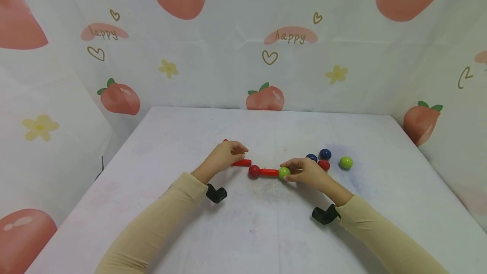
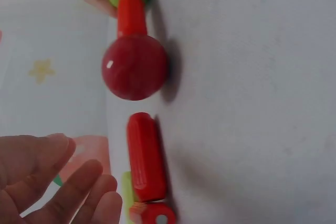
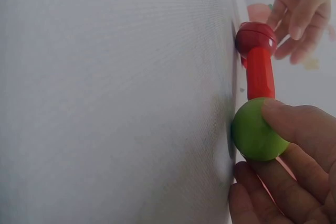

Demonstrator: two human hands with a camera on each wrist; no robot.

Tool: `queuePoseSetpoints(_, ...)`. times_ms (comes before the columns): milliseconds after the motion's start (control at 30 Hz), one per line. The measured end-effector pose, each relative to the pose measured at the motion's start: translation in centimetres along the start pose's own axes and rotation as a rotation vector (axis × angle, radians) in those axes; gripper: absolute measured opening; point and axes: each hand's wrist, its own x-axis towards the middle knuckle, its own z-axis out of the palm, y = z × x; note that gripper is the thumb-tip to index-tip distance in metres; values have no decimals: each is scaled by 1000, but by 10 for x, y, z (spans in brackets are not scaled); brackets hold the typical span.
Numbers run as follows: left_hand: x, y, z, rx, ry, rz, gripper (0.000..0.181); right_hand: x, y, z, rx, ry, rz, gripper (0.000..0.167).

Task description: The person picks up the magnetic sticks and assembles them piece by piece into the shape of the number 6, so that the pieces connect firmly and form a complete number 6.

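Observation:
My right hand (image 1: 309, 172) pinches a glossy green ball (image 3: 257, 130) between thumb and fingers. A red rod (image 1: 269, 172) joins that ball to a dark red ball (image 2: 135, 67), all in one line on the table. Just left of the dark red ball lies another red rod (image 2: 147, 157), with a gap between them. My left hand (image 1: 222, 155) hovers beside this rod, fingers loosely bent and holding nothing. In the left wrist view, a red piece with a pale round spot on its end (image 2: 161, 219) and a light green piece (image 2: 126, 192) show near the rod's lower end, partly hidden.
Right of my right hand sit two blue balls (image 1: 325, 154), a red ball (image 1: 324, 165) and a separate green ball (image 1: 346, 163). A white cloth covers the table (image 1: 243, 240); behind it hangs a peach-printed backdrop (image 1: 228, 62).

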Motion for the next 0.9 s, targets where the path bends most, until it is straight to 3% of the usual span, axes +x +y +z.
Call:
queuePoseSetpoints(300,4,-8,8,9,-25,5,23,1,2,0,1,1,4,36)
queuePoseSetpoints(633,6,-8,13,49,-43,-20,20,1,3,1,-2,7,8,35)
queuePoseSetpoints(900,7,-8,15,-2,-81,-61,24,1,2,1,-3,5,4,35)
